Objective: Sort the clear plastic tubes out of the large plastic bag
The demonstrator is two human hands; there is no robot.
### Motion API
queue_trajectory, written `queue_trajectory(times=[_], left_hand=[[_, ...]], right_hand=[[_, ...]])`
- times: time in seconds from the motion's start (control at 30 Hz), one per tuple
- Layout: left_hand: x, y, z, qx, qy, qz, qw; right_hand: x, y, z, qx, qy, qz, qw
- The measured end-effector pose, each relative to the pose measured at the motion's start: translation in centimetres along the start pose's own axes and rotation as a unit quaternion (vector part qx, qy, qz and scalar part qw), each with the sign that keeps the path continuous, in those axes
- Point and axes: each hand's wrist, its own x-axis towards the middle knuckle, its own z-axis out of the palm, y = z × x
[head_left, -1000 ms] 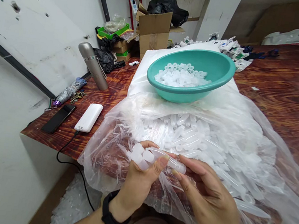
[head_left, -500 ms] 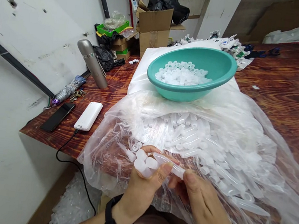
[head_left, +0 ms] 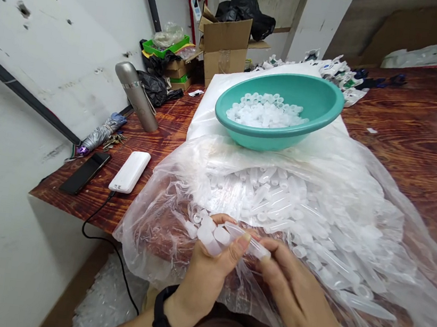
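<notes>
My left hand, with a black band at the wrist, is closed around a translucent white plastic tube with a tapered end. Several short white caps are bunched in the same palm. The fingers of my right hand pinch the blunt end of that tube from the right. Whether a cap sits on that end is hidden by the fingers. Beneath and beyond both hands, many similar tubes lie in an open clear plastic bag.
A teal basin holding small white caps stands tilted behind the bag. On the left lie a white power bank with a black cable, a phone and an umbrella. A metal flask and cardboard box stand farther back.
My right hand has shifted its grip at the tube's blunt end, with the index finger now lying over the top. My left hand keeps its hold on the tube and caps.
</notes>
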Motion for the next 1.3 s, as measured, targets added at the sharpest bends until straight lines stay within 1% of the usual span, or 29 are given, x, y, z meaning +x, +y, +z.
queue_trajectory(times=[0.07, 0.13, 0.23, 0.3, 0.37, 0.4, 0.43, 0.47, 0.5, 0.57, 0.63, 0.7, 0.77, 0.83, 0.9, 1.0, 1.07, 1.13, 1.23, 1.3], left_hand=[[0.1, 0.0, 0.2, -0.009, -0.006, 0.003, 1.000], [0.2, -0.1, 0.3, -0.003, -0.015, 0.008, 1.000], [0.6, -0.1, 0.4, 0.011, -0.017, 0.013, 1.000], [1.6, 0.4, 0.5, -0.002, -0.014, 0.009, 1.000], [3.3, 1.5, 0.4, -0.021, -0.011, -0.001, 1.000], [4.4, 2.2, 0.4, -0.005, -0.012, 0.000, 1.000], [5.7, 2.9, 0.3, 0.036, -0.018, 0.005, 0.999], [7.0, 3.5, 0.3, 0.105, -0.032, 0.015, 0.994], [8.4, 4.1, 0.3, 0.184, -0.051, 0.024, 0.981], [11.0, 4.9, 0.4, 0.301, -0.082, 0.033, 0.949], [13.0, 5.1, 0.9, 0.376, -0.099, 0.036, 0.921], [14.3, 4.8, 1.5, 0.451, -0.113, 0.043, 0.884], [15.0, 4.3, 2.3, 0.516, -0.130, 0.048, 0.845], [15.2, 3.7, 3.0, 0.563, -0.146, 0.052, 0.812], [15.2, 3.1, 3.6, 0.593, -0.158, 0.058, 0.788], [15.0, 2.9, 3.7, 0.614, -0.169, 0.069, 0.768], [14.4, 3.3, 3.3, 0.614, -0.169, 0.081, 0.767], [13.3, 4.1, 2.6, 0.608, -0.167, 0.095, 0.771], [10.6, 5.3, 1.0, 0.576, -0.169, 0.105, 0.793], [8.5, 5.7, 0.0, 0.544, -0.186, 0.102, 0.812]], right_hand=[[-0.1, 0.0, 0.3, -0.027, 0.027, -0.021, 0.999], [-0.1, -0.2, 0.5, -0.008, 0.034, -0.016, 0.999], [0.2, -0.5, 0.5, 0.071, -0.008, 0.039, 0.997], [0.5, -0.4, 0.3, 0.068, -0.036, 0.047, 0.996], [0.9, 0.4, 0.2, -0.002, -0.036, 0.024, 0.999], [1.0, 0.9, 0.2, -0.047, -0.028, 0.006, 0.999], [1.1, 1.5, 0.4, -0.088, -0.017, -0.013, 0.996], [1.2, 2.1, 0.6, -0.122, -0.011, -0.031, 0.992], [1.3, 2.7, 0.9, -0.150, -0.009, -0.050, 0.987], [1.3, 3.5, 1.7, -0.174, -0.013, -0.077, 0.982], [1.2, 3.9, 2.3, -0.193, -0.015, -0.097, 0.976], [1.1, 4.0, 2.6, -0.208, -0.015, -0.116, 0.971], [0.8, 4.0, 2.6, -0.217, -0.017, -0.136, 0.967], [0.4, 4.0, 2.6, -0.219, -0.025, -0.160, 0.962], [-0.1, 4.3, 2.7, -0.217, -0.033, -0.180, 0.959], [-0.7, 4.6, 2.6, -0.200, -0.039, -0.191, 0.960], [-0.8, 4.8, 2.2, -0.182, -0.032, -0.183, 0.966], [-0.7, 4.8, 1.3, -0.161, -0.011, -0.161, 0.974], [-0.2, 4.7, -0.6, -0.137, 0.048, -0.112, 0.983], [0.1, 4.5, -1.8, -0.100, 0.082, -0.073, 0.989]])
